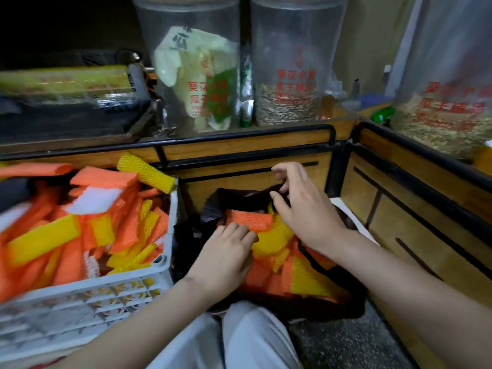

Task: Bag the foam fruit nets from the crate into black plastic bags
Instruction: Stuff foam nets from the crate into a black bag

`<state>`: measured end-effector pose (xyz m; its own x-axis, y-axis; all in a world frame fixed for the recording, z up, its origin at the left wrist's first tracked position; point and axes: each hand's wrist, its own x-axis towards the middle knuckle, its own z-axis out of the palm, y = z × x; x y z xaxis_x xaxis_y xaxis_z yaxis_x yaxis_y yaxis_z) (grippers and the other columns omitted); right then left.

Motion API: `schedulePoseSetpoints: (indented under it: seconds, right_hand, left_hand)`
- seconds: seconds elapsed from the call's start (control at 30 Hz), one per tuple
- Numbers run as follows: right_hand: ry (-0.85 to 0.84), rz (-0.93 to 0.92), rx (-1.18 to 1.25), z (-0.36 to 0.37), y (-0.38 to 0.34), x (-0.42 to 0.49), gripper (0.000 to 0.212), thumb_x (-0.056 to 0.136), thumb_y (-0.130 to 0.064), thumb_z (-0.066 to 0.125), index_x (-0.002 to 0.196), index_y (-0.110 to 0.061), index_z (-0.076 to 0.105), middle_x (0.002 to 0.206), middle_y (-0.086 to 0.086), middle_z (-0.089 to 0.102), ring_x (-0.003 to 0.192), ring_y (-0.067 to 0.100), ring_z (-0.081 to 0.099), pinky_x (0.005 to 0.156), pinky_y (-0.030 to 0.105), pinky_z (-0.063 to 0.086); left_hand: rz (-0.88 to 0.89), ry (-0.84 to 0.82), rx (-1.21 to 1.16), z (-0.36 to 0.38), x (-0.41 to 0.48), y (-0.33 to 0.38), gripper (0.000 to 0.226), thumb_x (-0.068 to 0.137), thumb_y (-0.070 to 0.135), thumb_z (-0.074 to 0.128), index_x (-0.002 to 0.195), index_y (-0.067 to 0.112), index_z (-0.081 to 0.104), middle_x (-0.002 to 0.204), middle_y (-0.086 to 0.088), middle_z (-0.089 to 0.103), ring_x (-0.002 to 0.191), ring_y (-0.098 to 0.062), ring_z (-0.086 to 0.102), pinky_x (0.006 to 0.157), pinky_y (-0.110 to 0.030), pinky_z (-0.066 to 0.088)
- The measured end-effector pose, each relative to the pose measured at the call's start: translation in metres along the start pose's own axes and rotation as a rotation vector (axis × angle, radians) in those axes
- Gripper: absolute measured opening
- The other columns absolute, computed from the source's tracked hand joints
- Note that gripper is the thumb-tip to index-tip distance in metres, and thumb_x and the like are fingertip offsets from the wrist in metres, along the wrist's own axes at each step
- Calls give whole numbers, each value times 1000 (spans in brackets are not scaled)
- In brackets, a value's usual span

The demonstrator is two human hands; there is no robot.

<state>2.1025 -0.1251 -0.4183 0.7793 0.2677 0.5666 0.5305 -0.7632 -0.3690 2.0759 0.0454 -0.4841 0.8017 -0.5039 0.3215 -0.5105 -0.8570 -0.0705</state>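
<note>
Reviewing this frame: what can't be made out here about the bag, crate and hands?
All head view.
1. black bag: fill level; foam nets, left hand and right hand cover its inside.
2. right hand: whether it pinches the bag rim; its own fingers hide the contact.
3. crate: left part cut off by the frame edge and blurred.
4. clear containers: red print too blurred to read.

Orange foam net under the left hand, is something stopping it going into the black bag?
Nothing covers the mouth: the right hand holds the black bag open. Only the piled nets inside lie under the orange foam net the left hand presses.
</note>
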Motion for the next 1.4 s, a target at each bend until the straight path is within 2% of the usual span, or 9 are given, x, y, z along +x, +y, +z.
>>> schedulePoseSetpoints:
  seconds: [0.27, 0.43, 0.57, 0.7, 0.77, 0.93, 1.13, 1.27, 1.4]
  right_hand:
    - [-197, -216, -34, 77, -70, 33, 33, 93, -17, 51, 126, -12, 46, 119, 5, 47, 114, 23, 48, 90, 35, 44]
    - [-326, -312, -6, 138, -110, 53, 40, 95, -15, 47, 134, -13, 40, 126, 5, 43, 118, 20, 42, 95, 30, 38]
    - [-422, -392, 0, 195, -137, 69, 51, 85, -8, 57, 133, -5, 43, 128, 13, 47, 119, 30, 45, 99, 43, 40]
    - [-465, -361, 18, 220, -150, 90, 66, 91, -26, 58, 145, -11, 24, 148, 9, 27, 138, 25, 22, 114, 38, 22]
    - [-561, -376, 12, 261, -178, 112, 76, 90, -39, 58, 148, -16, 15, 154, 6, 16, 143, 22, 10, 115, 35, 13]
    - [-501, -292, -109, 274, -177, 133, 80, 89, -47, 56, 149, -21, 10, 157, 7, 9, 145, 30, -1, 118, 45, 1]
    - [-490, -239, -34, 282, -171, 148, 67, 92, -39, 55, 147, -24, 21, 152, 8, 23, 139, 30, 21, 113, 46, 22]
    - [-434, -267, 57, 272, -170, 154, 42, 93, -28, 54, 134, -21, 43, 127, 8, 50, 120, 30, 44, 98, 37, 36]
    - [-372, -336, 57, 255, -174, 155, 17, 94, -24, 51, 106, -12, 54, 98, 7, 56, 95, 29, 53, 79, 41, 41]
  left_hand:
    - [-189, 199, 58, -41, -86, -105, 28, 79, 23, 44, 103, 15, 54, 94, -5, 54, 84, -24, 46, 68, -34, 31]
    - [-487, 190, -41, -38, -134, -173, 34, 78, 31, 40, 109, 20, 48, 102, -4, 56, 93, -26, 53, 75, -38, 40]
    - [-673, 172, -68, -29, -164, -225, 46, 76, 18, 67, 119, 10, 54, 119, -14, 57, 110, -35, 56, 87, -48, 47]
    - [-744, 73, -59, -24, -168, -243, 68, 71, 19, 78, 132, 8, 48, 138, -16, 46, 130, -37, 41, 103, -49, 35]
    - [-840, 94, -116, -11, -190, -271, 72, 72, 18, 78, 136, 11, 45, 143, -14, 42, 134, -35, 36, 108, -47, 30]
    - [-829, 223, -213, -6, -180, -274, 66, 73, 6, 72, 133, 12, 48, 139, -13, 47, 130, -31, 41, 108, -45, 34]
    - [-834, 398, -233, -9, -172, -281, 40, 87, 3, 54, 126, 11, 55, 128, -12, 57, 117, -31, 54, 101, -39, 40]
    - [-843, 461, -299, -23, -166, -280, 28, 92, 11, 49, 118, 17, 56, 107, -12, 67, 100, -33, 61, 80, -41, 46]
    - [-815, 564, -342, -41, -154, -271, 24, 93, 8, 50, 115, 13, 58, 97, -11, 67, 94, -32, 60, 67, -27, 30]
